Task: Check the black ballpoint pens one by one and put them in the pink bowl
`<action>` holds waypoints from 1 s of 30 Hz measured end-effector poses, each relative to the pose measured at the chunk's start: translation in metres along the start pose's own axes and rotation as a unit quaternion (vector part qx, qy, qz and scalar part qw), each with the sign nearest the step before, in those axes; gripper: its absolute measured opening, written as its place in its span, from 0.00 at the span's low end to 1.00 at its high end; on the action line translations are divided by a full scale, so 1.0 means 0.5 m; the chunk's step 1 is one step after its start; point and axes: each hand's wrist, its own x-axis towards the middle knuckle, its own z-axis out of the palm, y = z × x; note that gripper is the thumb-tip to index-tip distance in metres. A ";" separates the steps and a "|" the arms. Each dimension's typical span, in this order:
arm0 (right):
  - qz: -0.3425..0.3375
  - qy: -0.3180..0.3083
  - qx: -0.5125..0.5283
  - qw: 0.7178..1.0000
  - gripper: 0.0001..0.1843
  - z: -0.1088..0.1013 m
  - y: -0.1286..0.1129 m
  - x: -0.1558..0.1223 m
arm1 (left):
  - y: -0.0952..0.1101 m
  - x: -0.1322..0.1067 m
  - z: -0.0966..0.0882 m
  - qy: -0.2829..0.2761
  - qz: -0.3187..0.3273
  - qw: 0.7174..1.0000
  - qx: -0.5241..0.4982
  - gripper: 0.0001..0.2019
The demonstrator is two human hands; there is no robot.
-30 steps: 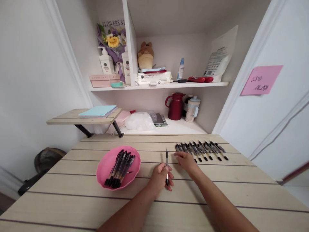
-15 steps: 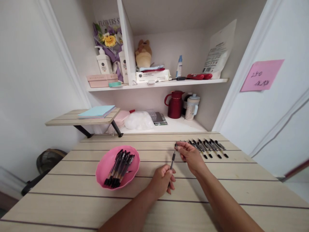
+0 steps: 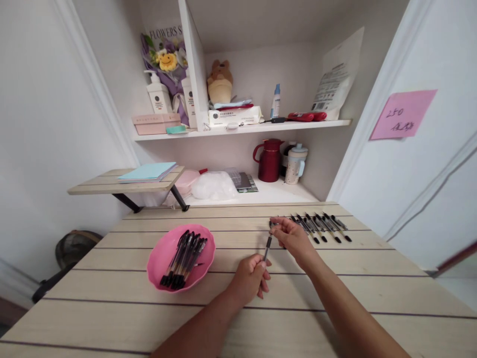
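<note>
My left hand (image 3: 251, 278) is closed around the clear barrel of a pen (image 3: 268, 246), whose black grip and tip point up and away from me. At the tip end, my right hand (image 3: 292, 238) pinches a small dark piece (image 3: 271, 224), too small and covered to name. The right fingertips are at or very near the pen's tip; contact is hard to make out. Left of my hands, a pink bowl (image 3: 154, 276) holds several capped black pens (image 3: 184, 258). Beyond my right hand lies a slanted row of pens (image 3: 328, 226), partly hidden by that hand.
The slatted wooden table (image 3: 335, 288) runs up to a white shelf unit (image 3: 242, 130). A small raised stand (image 3: 93, 184) with blue paper (image 3: 149, 172) is at the back left. A red jug (image 3: 269, 161) and a light cup (image 3: 296, 164) stand at the back.
My right fingertips have come slightly closer to the pen's tip. My left hand keeps its hold on the barrel almost unmoved. The view has shifted very slightly.
</note>
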 end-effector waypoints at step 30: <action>0.115 -0.055 0.055 0.990 0.17 -0.007 0.010 -0.020 | -0.005 0.001 0.002 0.009 0.017 1.000 0.000 0.15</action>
